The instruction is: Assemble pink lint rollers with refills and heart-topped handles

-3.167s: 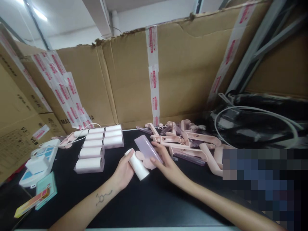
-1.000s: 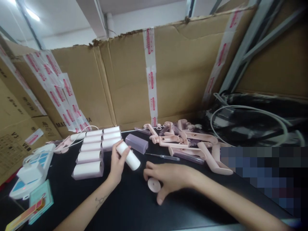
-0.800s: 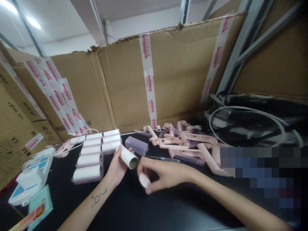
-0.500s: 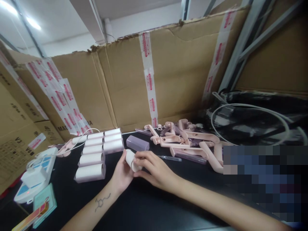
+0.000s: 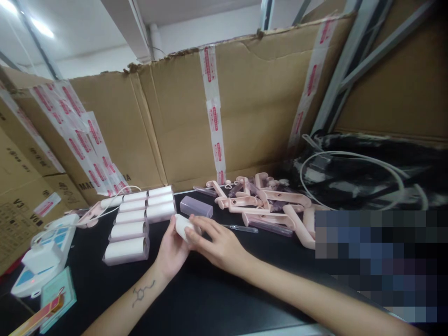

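Above the dark table, my left hand (image 5: pixel 174 248) and my right hand (image 5: pixel 217 241) are both closed around a white lint-roller roll (image 5: pixel 183 227). My left fingers wrap it from the left and below, while the right thumb and fingers press on its right end. Just behind the roll lies a purple translucent cover (image 5: pixel 196 206). To the left stand several white rolls in translucent covers (image 5: pixel 124 251), set side by side in two columns. Pink roller handles (image 5: pixel 245 202) lie in a loose heap on the right, mixed with more covers.
A slim clear tool (image 5: pixel 241 228) lies right of my hands. At the left are a power strip (image 5: pixel 65 242) with a white plug and cable, a teal packet (image 5: pixel 60 298) and an orange-yellow cutter (image 5: pixel 38 313). Tall cardboard (image 5: pixel 182 116) backs the table; a black bag (image 5: pixel 353 177) sits right.
My right thumb has moved up onto the roll's side, and the roll is tilted further over. The whole view has shifted slightly.
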A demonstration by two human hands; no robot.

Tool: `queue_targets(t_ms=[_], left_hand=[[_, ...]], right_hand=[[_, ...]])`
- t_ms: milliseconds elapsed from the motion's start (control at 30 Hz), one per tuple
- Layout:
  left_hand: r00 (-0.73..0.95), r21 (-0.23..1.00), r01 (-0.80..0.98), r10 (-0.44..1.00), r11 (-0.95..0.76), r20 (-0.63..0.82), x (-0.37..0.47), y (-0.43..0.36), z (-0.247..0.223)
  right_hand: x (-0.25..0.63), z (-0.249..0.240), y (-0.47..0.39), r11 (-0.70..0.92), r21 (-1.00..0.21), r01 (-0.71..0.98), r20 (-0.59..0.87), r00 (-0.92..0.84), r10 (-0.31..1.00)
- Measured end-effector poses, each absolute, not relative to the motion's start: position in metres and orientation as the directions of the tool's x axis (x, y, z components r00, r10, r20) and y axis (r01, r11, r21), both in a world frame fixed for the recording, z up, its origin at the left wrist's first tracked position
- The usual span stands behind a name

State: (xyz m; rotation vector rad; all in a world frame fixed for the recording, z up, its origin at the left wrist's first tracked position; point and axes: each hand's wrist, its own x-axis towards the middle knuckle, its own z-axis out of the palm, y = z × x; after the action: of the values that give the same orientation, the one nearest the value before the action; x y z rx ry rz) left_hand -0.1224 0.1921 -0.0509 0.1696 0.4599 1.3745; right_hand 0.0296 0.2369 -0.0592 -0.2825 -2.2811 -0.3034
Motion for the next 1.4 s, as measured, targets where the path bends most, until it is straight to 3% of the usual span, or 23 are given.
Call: queue_targets(t_ms=[100,233,333,467,533,667,800,900,1033,1100,1167,1267,1400], left_hand=[[0.178,0.355,-0.903,0.963,0.242,-0.205,-0.124,0.193,-0.053],[0.094,0.471,-0.860,0.968,0.198,-0.235,-0.132,0.196,-0.050],[0.008,0.588,-0.797,0.976,0.139,-0.219,-0.135,0.196,-0.046],[0.001,0.680,-0.717,0.975,0.155,-0.221,-0.130,0.191,-0.045],[0.008,0.713,-0.681,0.975,0.169,-0.223,-0.126,0.189,-0.045],[0.011,0.744,-0.644,0.975,0.176,-0.221,-0.123,0.188,-0.047],[-0.026,0.770,-0.624,0.981,0.132,-0.190,-0.126,0.189,-0.048],[-0.067,0.774,-0.627,0.982,0.095,-0.174,-0.128,0.190,-0.049],[-0.092,0.783,-0.619,0.983,0.069,-0.160,-0.125,0.189,-0.053],[-0.105,0.808,-0.587,0.984,0.054,-0.142,-0.122,0.188,-0.055],[-0.106,0.839,-0.542,0.987,0.045,-0.121,-0.117,0.185,-0.057],[-0.058,0.868,-0.493,0.994,0.050,-0.090,-0.111,0.182,-0.059],[-0.017,0.883,-0.468,0.998,0.039,-0.053,-0.107,0.180,-0.062]], right_hand=[[0.030,-0.056,0.241,0.940,0.163,0.301,0.755,-0.651,0.078],[0.041,-0.035,0.259,0.962,-0.105,0.253,0.741,-0.625,0.245],[0.065,-0.020,0.292,0.881,-0.250,0.401,0.686,-0.569,0.454],[0.099,-0.019,0.339,0.646,-0.095,0.757,0.388,-0.570,0.725],[0.107,-0.026,0.351,0.613,-0.064,0.787,0.302,-0.571,0.764],[0.104,-0.038,0.354,0.624,-0.101,0.775,0.286,-0.578,0.764],[0.101,-0.035,0.353,0.682,-0.135,0.719,0.214,-0.651,0.728],[0.108,-0.023,0.358,0.679,-0.238,0.694,0.306,-0.611,0.731],[0.105,-0.006,0.348,0.618,-0.630,0.470,0.520,-0.336,0.786],[0.090,-0.005,0.329,0.487,-0.847,0.212,0.432,-0.256,0.865],[0.069,-0.009,0.304,0.272,-0.962,0.030,0.241,-0.375,0.895],[0.041,-0.025,0.268,0.088,-0.995,-0.054,0.103,-0.542,0.834],[0.023,-0.045,0.246,0.129,-0.990,-0.059,0.141,-0.516,0.845]])
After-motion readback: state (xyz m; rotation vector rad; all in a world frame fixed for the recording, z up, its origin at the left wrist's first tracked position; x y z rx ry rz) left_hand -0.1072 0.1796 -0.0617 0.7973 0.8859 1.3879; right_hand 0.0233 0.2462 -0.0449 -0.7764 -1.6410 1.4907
